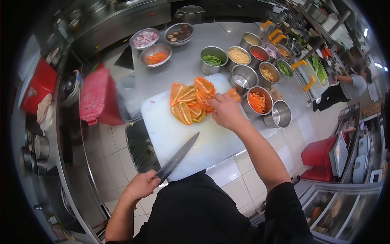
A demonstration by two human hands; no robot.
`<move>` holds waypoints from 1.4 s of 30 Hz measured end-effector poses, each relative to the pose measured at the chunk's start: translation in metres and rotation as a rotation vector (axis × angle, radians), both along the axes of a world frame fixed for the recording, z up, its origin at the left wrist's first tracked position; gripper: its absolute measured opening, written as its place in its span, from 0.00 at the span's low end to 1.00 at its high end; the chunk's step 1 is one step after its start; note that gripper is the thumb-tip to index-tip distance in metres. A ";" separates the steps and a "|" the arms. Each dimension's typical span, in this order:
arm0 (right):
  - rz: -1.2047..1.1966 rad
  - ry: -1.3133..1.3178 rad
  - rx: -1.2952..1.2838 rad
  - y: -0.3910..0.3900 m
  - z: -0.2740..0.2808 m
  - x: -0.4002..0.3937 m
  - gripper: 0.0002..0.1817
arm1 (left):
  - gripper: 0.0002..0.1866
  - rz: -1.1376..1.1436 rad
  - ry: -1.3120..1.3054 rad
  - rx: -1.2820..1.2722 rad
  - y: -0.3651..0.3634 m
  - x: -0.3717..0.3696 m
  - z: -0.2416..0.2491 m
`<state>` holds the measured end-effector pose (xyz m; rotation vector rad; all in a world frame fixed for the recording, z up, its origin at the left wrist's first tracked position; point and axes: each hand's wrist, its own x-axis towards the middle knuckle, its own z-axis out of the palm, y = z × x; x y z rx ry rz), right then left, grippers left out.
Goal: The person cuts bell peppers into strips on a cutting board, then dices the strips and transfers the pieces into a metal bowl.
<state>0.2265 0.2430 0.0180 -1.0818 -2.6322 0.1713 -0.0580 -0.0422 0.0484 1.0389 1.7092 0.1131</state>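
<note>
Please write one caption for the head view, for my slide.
Left hand holding a knife, right hand at cut orange peppers on a white board.

Kitchen with pale floor tiles (106, 144) and much steel.
The steel bench (187, 61) stands in the middle. A left counter (60, 168) runs along that side of the room, and a back counter (138, 19) stands beyond the bench. A red bin (99, 97) is left of the bench, and another bin (319, 152), also red, is at the right. At the lower right there is a cabinet (339, 207) with framed clear panels. A shelf (341, 23) is at the upper right; white lamps (365, 32) shine near it.
</note>
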 end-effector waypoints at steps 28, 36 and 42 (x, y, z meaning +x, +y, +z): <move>-0.145 -0.256 0.051 -0.043 -0.009 -0.079 0.09 | 0.14 0.148 -0.132 0.097 -0.024 -0.042 -0.018; -0.253 -0.188 -0.118 -0.007 -0.003 -0.070 0.10 | 0.17 0.112 -0.109 0.104 -0.024 -0.042 -0.023; -0.542 0.219 -0.162 -0.065 0.040 -0.019 0.15 | 0.17 0.113 -0.114 0.080 -0.027 -0.046 -0.029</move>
